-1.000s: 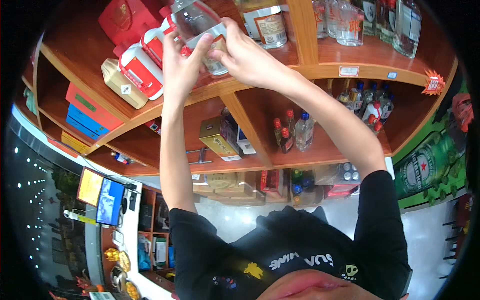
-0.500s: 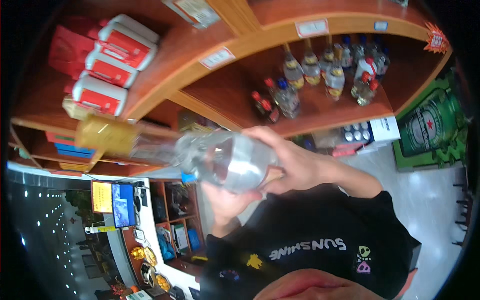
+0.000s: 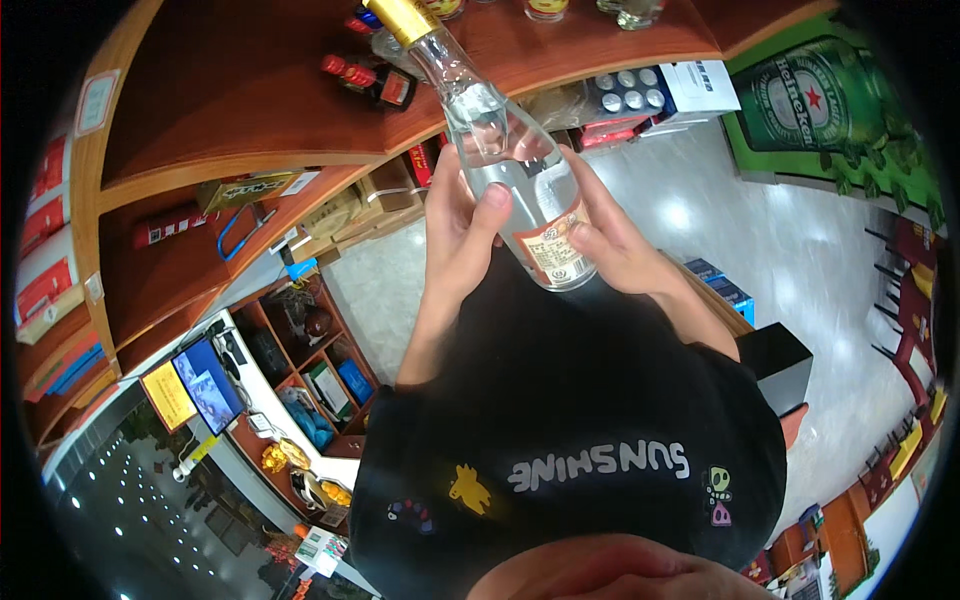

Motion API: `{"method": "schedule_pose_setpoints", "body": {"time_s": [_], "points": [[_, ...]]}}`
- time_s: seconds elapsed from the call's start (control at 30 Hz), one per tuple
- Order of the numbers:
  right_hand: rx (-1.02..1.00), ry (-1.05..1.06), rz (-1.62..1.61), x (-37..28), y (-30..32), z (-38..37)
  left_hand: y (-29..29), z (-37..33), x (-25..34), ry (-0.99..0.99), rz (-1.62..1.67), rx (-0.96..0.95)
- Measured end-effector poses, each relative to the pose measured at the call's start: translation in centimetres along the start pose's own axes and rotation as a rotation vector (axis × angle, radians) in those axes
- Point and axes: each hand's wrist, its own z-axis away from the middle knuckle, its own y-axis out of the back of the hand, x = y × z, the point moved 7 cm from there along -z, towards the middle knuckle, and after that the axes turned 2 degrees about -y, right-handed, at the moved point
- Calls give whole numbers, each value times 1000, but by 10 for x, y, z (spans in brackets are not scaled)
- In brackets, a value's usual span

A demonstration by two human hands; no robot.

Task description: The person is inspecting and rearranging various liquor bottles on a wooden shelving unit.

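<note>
A clear glass bottle [image 3: 505,145] with a gold neck wrap and a pale, orange-edged label low on its body is held in front of my chest. It leans, its gold top toward the far left over the shelf and its base toward me. My left hand [image 3: 462,222] grips its left side, thumb lying on the glass. On the other side my right hand [image 3: 622,238] holds the lower body, its thumb at the label's edge. Liquid shows inside the glass. Fingers behind the bottle are partly hidden.
A wooden shelf [image 3: 240,110] spans the far side, with small dark red-capped bottles [image 3: 385,85] near the held bottle's neck. Beyond stand a pack of cans [image 3: 628,92] and a green display panel [image 3: 810,100]. A black box [image 3: 780,365] is at right, a screen [image 3: 208,388] at left.
The bottle has swung from lying almost level, pointing left, to pointing far and slightly left, its label now showing. Both hands stay on it. The view has shifted, with more floor visible.
</note>
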Motion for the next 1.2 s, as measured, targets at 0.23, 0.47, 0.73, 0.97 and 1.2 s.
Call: {"method": "schedule_pose_setpoints", "body": {"time_s": [0.23, 0.47, 0.73, 0.97, 1.2], "points": [[53, -11, -45, -1, 16, 19, -30, -8, 1, -107, 117, -123], [74, 2, -98, 6, 1, 10, -13, -9, 3, -124, 144, -201], [208, -36, -22, 16, -26, 2, 16, -13, 10, -211, -6, -220], [233, -15, 35, 14, -54, -5, 32, -25, -1, -89, 267, -207], [-380, -126, -941, 76, -94, -1, -1, -36, 5, -162, 773, -661]]}}
